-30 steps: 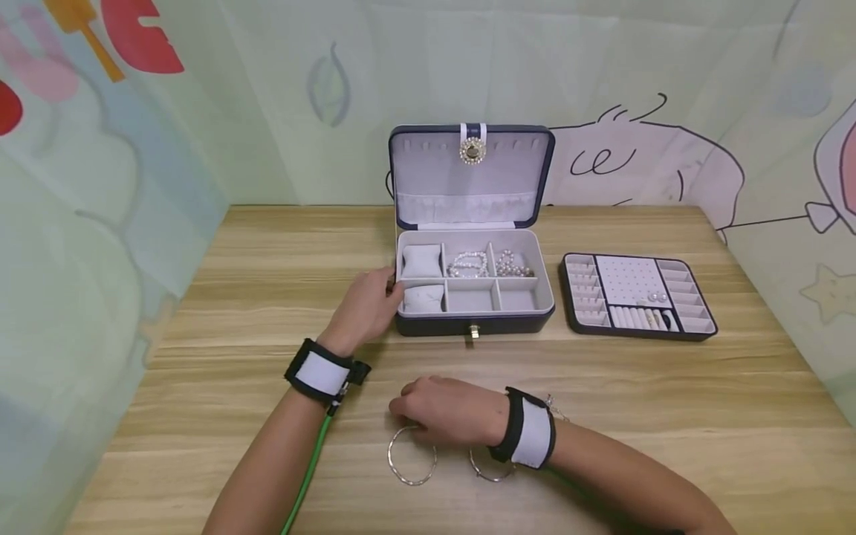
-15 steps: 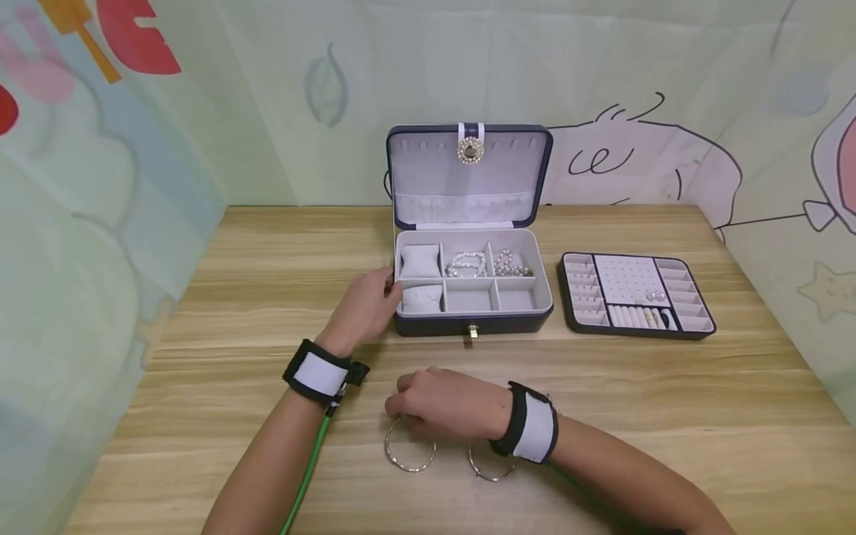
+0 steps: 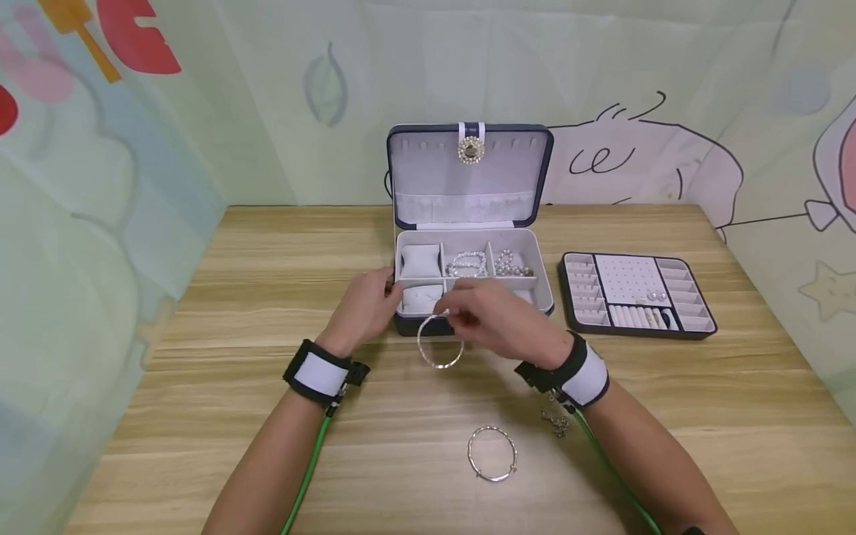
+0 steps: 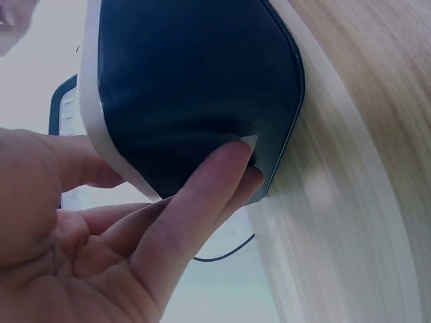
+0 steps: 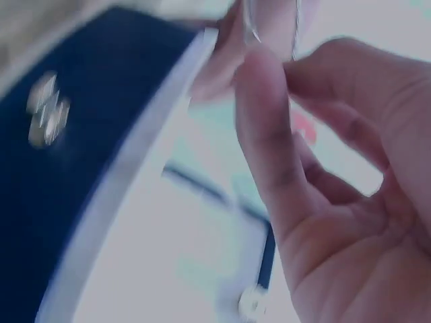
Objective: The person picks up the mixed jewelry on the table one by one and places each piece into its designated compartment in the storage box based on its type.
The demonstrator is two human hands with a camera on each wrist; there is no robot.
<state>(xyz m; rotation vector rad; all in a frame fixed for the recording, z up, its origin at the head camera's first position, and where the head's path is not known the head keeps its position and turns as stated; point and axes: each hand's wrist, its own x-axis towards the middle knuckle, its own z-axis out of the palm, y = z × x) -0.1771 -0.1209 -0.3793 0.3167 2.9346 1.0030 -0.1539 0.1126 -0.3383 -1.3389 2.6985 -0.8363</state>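
Observation:
An open navy jewelry box (image 3: 414, 325) with a pale compartmented inside stands at the back. At its left wall my left hand (image 3: 361, 308) holds on; in the left wrist view fingers (image 4: 215, 175) press the dark side and the thumb lies by the pale rim. Between thumb and fingertips my right hand (image 3: 498, 316) pinches a thin silver bangle (image 3: 440, 366), hanging before the box's front left. In the right wrist view the bangle (image 5: 250, 23) shows blurred at the fingertips. My right hand covers part of the front compartments. Another bangle (image 3: 493, 479) lies on the table.
White cushions (image 3: 421, 261) fill the left compartments; bead bracelets (image 3: 468, 256) lie in back ones. Right of the box is a jewelry tray (image 3: 628, 275) with rings and earrings. A small chain (image 3: 556, 423) lies near my right wrist. The box lid (image 3: 461, 182) stands up behind.
My right hand has lifted one bangle off the table and carried it forward to the box's front. My left hand has stayed at the box's left side.

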